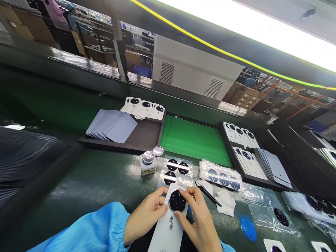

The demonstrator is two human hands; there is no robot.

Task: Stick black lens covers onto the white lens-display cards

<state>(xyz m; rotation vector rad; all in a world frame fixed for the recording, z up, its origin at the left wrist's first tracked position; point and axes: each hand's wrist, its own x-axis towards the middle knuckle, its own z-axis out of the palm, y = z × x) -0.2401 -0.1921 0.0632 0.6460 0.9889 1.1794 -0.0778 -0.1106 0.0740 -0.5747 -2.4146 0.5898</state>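
A white phone back cover [166, 235] with dark lettering lies tilted between my hands, its lower end cut off by the picture's edge. My left hand [147, 214] is closed on its left side, thumb on the face. On its upper part sits a round black camera lens cover [177, 201]. My right hand [197, 218] is closed around that lens cover, forefinger at its top edge and thumb at its lower edge. Just beyond the hands lies a clear sheet with black lens covers [172, 165]. To the right are black tweezers [210, 194] and a white wipe [225, 203].
A dispenser bottle with its lid up [148, 163] stands ahead. Black trays hold grey panels [112, 126] at the left and white covers [248, 162] at the right, flanking a green mat [194, 140]. Plastic bags [220, 174] and a blue oval piece [248, 227] lie rightward.
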